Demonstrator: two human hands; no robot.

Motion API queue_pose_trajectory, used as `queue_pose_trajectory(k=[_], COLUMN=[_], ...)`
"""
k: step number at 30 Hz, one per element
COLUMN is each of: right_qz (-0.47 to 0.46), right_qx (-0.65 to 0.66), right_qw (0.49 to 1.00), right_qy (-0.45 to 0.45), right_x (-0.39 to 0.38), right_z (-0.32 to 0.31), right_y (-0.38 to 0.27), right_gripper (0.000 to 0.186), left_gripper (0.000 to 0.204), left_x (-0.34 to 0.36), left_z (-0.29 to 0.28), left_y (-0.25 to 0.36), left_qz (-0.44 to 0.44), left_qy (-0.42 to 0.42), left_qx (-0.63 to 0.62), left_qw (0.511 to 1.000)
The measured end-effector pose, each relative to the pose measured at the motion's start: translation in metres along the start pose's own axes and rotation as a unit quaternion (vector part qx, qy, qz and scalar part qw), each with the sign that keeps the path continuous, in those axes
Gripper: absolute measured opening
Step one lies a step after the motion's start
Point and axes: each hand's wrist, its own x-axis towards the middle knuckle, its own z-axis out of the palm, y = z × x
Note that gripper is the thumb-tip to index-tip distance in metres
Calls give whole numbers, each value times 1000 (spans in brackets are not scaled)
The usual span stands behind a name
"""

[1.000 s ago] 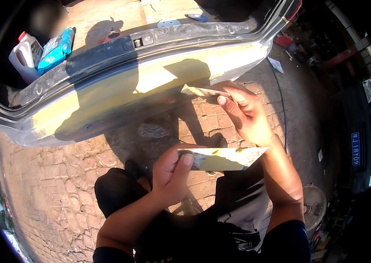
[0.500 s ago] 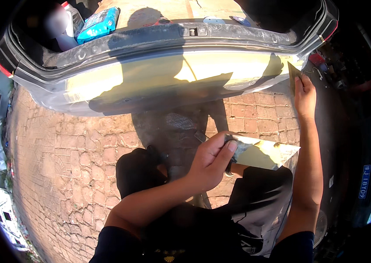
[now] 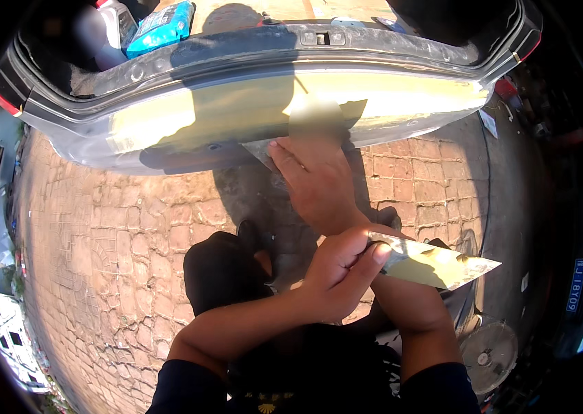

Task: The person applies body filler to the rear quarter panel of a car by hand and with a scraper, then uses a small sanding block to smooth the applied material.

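My left hand [image 3: 336, 269] grips a flat metal plate [image 3: 443, 265] smeared with pale yellow paste, held low at centre right. Above it, my right hand [image 3: 315, 179] holds a thin scraper [image 3: 260, 152] against the lower part of the pale yellow coated band [image 3: 415, 96] on the car's grey rear bumper [image 3: 77, 153]. Part of the scraper is hidden by my fingers and a blurred patch. My shadow falls across the bumper, and my left hand overlaps my right forearm.
The open boot [image 3: 236, 47] holds a white jug [image 3: 117, 31] and a blue package [image 3: 157, 29]. Brick paving [image 3: 91, 262] lies below. A round fan-like object [image 3: 488, 352], a dark cable [image 3: 484, 207] and another vehicle [image 3: 577, 324] are on the right.
My right hand has swept from the bumper's right end to its middle with the scraper. My left hand, holding the plate, is slightly lower and further right than half a second ago.
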Motion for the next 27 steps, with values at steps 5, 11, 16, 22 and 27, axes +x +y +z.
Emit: queue_pose_trajectory(k=[5, 11, 16, 22, 27], right_qz=[360, 264, 259, -9, -28], right_qx=[488, 686, 133, -115, -71], right_qw=[794, 677, 954, 993, 996], right_qy=[42, 28, 71, -12, -37], right_x=[-43, -51, -15, 18, -15], right_z=[-87, -187, -124, -49, -38], right_y=[18, 69, 86, 90, 57], right_gripper=[26, 25, 21, 39, 36], left_gripper=[26, 26, 26, 24, 26], left_x=[-6, -4, -8, -13, -5], left_z=[-14, -31, -24, -4, -10], left_y=[14, 7, 2, 1, -1], left_qz=[28, -46, 14, -18, -16], left_qy=[57, 150, 86, 71, 51], left_qx=[7, 12, -86, -60, 30], left_qw=[998, 988, 992, 995, 998])
